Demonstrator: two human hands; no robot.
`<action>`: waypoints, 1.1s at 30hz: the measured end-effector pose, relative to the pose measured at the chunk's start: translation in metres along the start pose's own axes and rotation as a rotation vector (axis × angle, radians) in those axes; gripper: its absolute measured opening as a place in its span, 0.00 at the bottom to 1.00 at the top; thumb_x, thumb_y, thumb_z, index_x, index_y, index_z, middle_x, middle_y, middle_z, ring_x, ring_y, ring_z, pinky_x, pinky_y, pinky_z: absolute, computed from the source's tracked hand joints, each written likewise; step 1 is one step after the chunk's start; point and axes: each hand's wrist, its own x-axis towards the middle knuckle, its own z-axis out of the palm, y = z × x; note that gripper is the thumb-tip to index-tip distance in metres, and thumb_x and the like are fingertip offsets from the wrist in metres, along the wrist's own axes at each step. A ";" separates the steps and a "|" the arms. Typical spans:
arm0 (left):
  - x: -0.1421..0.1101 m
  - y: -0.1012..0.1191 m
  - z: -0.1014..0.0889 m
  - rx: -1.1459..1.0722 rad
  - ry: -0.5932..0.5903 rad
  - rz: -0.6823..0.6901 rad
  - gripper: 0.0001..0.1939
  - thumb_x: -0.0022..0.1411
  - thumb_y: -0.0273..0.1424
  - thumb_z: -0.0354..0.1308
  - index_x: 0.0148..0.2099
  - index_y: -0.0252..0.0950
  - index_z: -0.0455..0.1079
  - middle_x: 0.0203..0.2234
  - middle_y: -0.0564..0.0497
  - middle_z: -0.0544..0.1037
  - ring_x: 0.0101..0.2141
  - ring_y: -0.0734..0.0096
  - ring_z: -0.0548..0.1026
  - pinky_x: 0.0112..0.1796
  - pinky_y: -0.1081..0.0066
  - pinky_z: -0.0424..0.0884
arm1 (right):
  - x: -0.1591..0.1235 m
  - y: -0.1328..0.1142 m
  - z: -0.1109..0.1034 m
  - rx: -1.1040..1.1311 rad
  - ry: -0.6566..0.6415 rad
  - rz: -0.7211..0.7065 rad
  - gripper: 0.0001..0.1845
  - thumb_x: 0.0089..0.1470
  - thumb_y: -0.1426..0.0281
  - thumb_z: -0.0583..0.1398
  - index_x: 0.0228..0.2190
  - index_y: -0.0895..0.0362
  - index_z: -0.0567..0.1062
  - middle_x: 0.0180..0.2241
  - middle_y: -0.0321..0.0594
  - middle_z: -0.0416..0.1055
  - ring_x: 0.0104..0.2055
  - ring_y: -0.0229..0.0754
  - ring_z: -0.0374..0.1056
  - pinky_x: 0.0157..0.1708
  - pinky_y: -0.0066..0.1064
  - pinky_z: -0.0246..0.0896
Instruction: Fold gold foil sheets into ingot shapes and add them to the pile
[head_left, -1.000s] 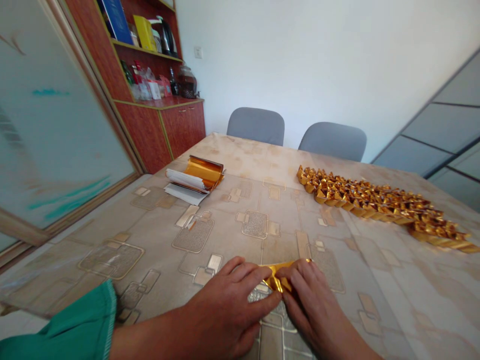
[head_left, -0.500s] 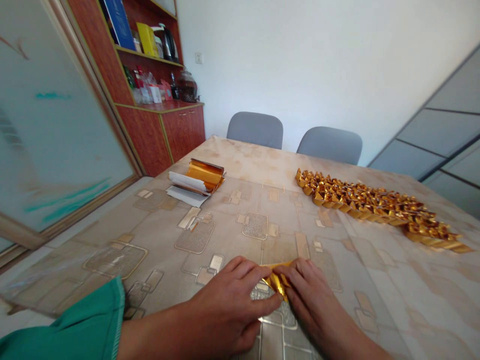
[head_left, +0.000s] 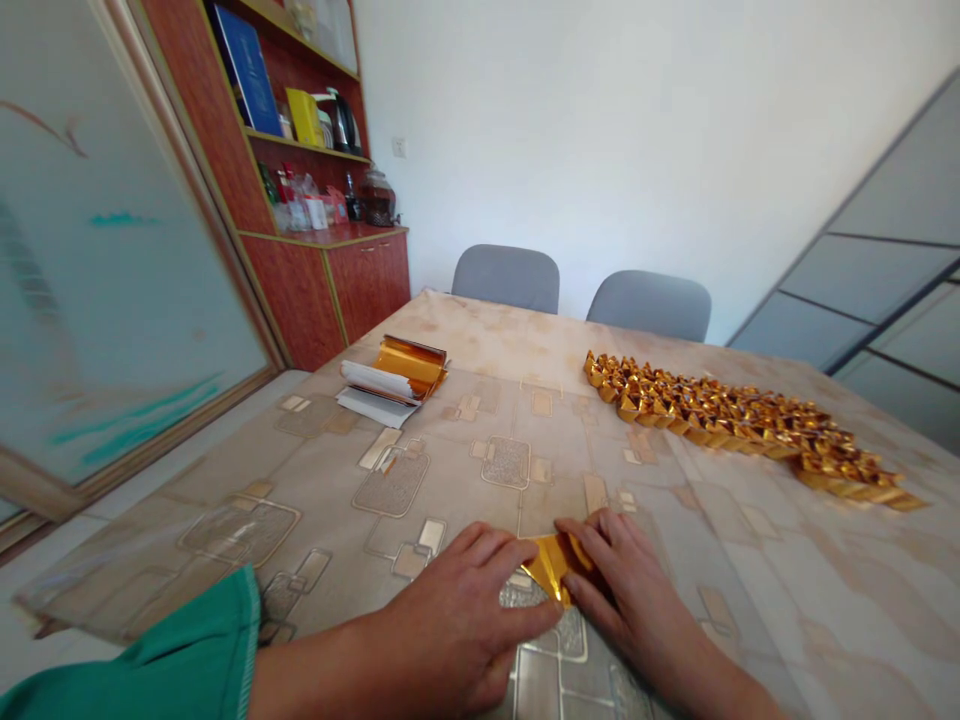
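A small piece of gold foil paper, partly folded, lies on the patterned tablecloth between my hands. My left hand grips its left side, with the index finger along the upper edge and the thumb at the lower tip. On the right side, my right hand pinches the paper, fingers curled over the upper right and thumb near the middle. Part of the paper is hidden under the right fingers. Several folded gold foil pieces stand in joined rows at the right. Curled gold sheets with white backs lie stacked at the back left.
The table wears a clear patterned cover. Two grey chairs stand at its far side against the white wall. A red-brown cabinet with shelves of household goods is at the back left, beside a frosted glass door.
My right fingers have lifted and spread a little, so more of the gold paper shows. The left hand stays almost in place. The camera view has tilted up slightly.
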 end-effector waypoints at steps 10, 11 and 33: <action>0.003 -0.037 -0.026 -0.037 -0.021 0.177 0.21 0.70 0.36 0.53 0.63 0.48 0.63 0.64 0.46 0.65 0.63 0.56 0.63 0.63 0.48 0.52 | 0.000 -0.011 -0.019 0.038 -0.067 0.010 0.12 0.65 0.71 0.54 0.48 0.54 0.73 0.38 0.43 0.72 0.39 0.46 0.69 0.40 0.37 0.65; 0.004 -0.040 -0.029 -0.040 -0.034 0.200 0.21 0.70 0.37 0.53 0.63 0.48 0.63 0.64 0.46 0.64 0.63 0.57 0.63 0.63 0.48 0.53 | 0.004 -0.013 -0.022 0.044 -0.072 -0.004 0.12 0.65 0.73 0.53 0.44 0.54 0.75 0.36 0.42 0.72 0.37 0.45 0.69 0.39 0.36 0.65; -0.001 -0.049 -0.021 -0.029 0.012 0.188 0.29 0.67 0.42 0.57 0.66 0.43 0.58 0.55 0.49 0.74 0.58 0.62 0.67 0.66 0.54 0.43 | 0.060 -0.014 -0.014 -0.400 -0.127 -0.394 0.09 0.64 0.70 0.58 0.46 0.55 0.70 0.33 0.37 0.71 0.32 0.44 0.66 0.33 0.35 0.56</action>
